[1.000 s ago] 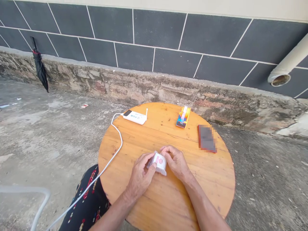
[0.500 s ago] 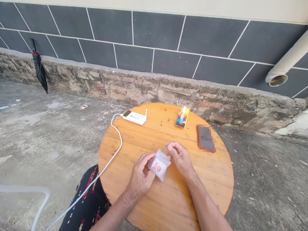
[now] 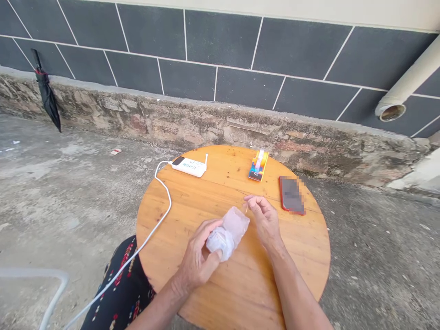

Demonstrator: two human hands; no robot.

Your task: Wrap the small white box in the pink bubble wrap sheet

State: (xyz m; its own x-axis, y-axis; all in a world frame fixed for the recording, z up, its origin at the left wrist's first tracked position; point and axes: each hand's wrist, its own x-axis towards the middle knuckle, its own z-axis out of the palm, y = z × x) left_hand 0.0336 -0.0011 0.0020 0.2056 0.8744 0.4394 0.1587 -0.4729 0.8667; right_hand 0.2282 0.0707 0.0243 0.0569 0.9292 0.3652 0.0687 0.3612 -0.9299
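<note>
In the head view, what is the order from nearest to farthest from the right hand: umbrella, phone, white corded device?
1. Red-edged phone, table's right side, closest to the right hand
2. White corded device, table's far left
3. Black umbrella, left, against the wall

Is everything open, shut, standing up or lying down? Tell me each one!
Umbrella: folded, leaning on wall
White device: flat, cord attached
Tape dispenser: roll loaded
Phone: lying flat
Plastic-wrapped bundle: held, one end spread out
Left hand: gripping bundle
Right hand: fingers pinched
Pipe: end open
</note>
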